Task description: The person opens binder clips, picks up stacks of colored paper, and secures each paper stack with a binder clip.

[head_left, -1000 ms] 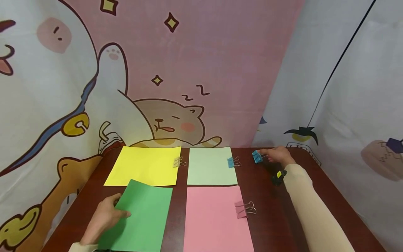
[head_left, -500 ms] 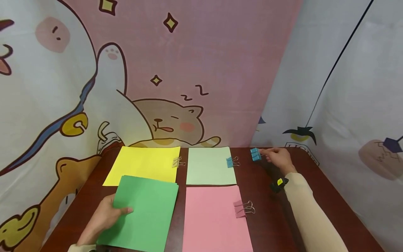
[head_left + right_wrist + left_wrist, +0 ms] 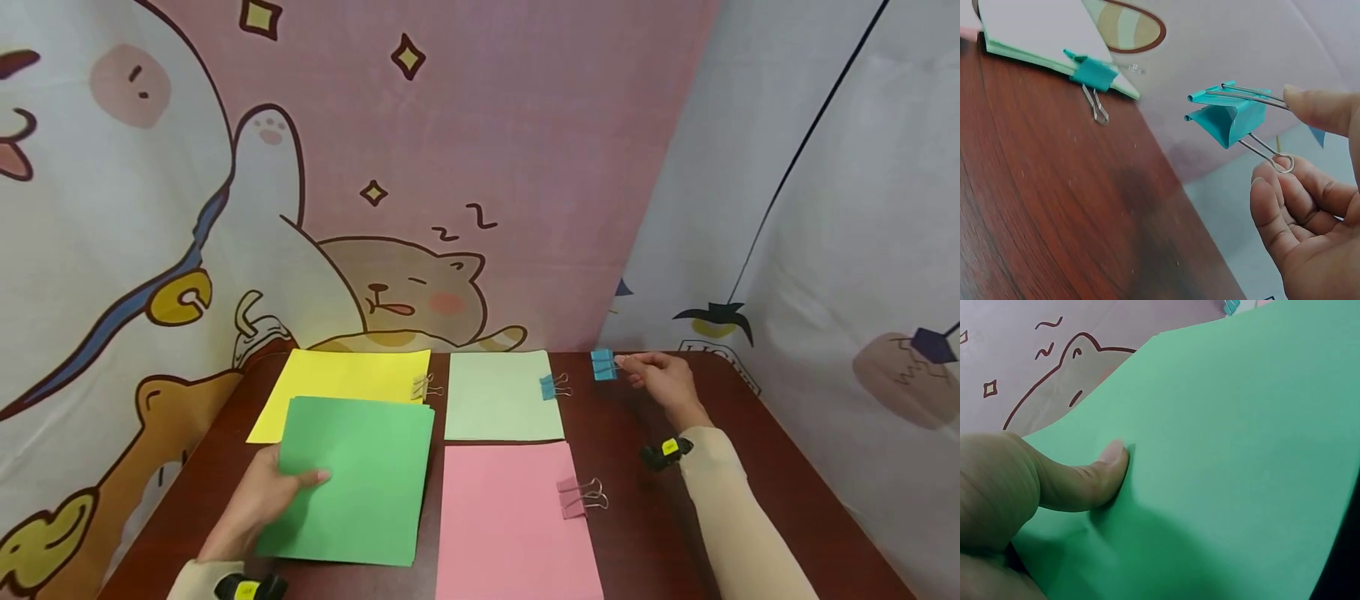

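Note:
My left hand grips the left side of a green paper stack, thumb on top and fingers hidden underneath. The stack is lifted and overlaps the near edge of the yellow paper in the head view. At the back right my right hand holds a blue binder clip by its wire handles, above the table. In the right wrist view the thumb is on one handle of that binder clip and the fingers are at the other; its mouth faces left.
Yellow paper carries a yellow binder clip on its right edge. Pale green paper has a blue binder clip, and pink paper a pink one. A cartoon curtain hangs behind the dark wooden table.
The green stack has risen and moved away from me, over the yellow paper's near edge. My right hand has shifted the blue binder clip slightly left and up, and it has turned.

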`<control>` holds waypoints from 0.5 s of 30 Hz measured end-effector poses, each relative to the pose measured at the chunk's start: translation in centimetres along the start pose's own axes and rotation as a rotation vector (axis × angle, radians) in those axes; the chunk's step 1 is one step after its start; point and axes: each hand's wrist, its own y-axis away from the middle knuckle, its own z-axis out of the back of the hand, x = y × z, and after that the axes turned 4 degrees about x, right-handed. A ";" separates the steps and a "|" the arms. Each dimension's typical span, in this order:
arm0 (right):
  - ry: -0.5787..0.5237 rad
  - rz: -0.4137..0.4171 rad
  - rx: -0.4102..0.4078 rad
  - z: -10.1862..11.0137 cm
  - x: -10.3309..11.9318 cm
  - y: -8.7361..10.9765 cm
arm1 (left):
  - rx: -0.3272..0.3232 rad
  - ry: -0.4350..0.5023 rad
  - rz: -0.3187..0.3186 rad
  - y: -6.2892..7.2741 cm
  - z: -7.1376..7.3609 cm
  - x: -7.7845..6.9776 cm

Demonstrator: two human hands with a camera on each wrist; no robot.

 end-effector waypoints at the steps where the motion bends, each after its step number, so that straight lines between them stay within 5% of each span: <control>1: -0.004 0.001 -0.003 0.0 0.0 0.1 | -0.001 0.011 -0.001 -0.1 -0.1 -0.2; 15: -0.134 0.064 -0.023 -1.6 1.9 1.6 | -0.025 0.041 -0.051 -1.4 -0.7 -3.3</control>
